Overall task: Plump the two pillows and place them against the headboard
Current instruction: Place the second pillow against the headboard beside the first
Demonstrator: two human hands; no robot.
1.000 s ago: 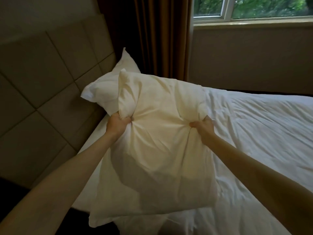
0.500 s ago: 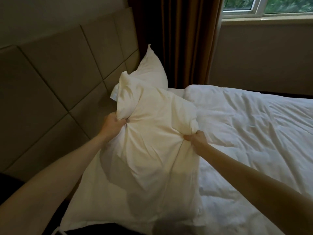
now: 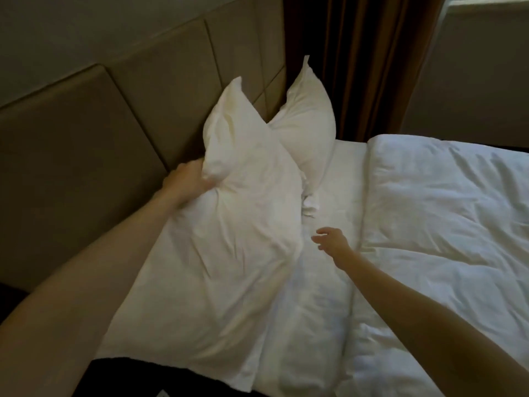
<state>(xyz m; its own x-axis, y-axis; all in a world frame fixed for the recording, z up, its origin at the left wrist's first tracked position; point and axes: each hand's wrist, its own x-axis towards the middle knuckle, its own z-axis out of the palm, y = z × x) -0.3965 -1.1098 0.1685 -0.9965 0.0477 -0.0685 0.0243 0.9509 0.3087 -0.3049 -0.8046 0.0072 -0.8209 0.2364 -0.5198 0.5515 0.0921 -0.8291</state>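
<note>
Released by the right hand (image 3: 332,239), which now hovers with fingers spread, the near white fabric pillow (image 3: 229,239) leans on the beige padded headboard (image 3: 86,133). Left hand (image 3: 189,181) grips its edge beside the headboard; the far white pillow (image 3: 306,124) stands against the headboard too.

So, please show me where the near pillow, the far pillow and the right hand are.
near pillow (image 3: 229,239): head view, middle of its front face.
far pillow (image 3: 309,124): head view, its upper half.
right hand (image 3: 333,239): head view, the open palm area.
</note>
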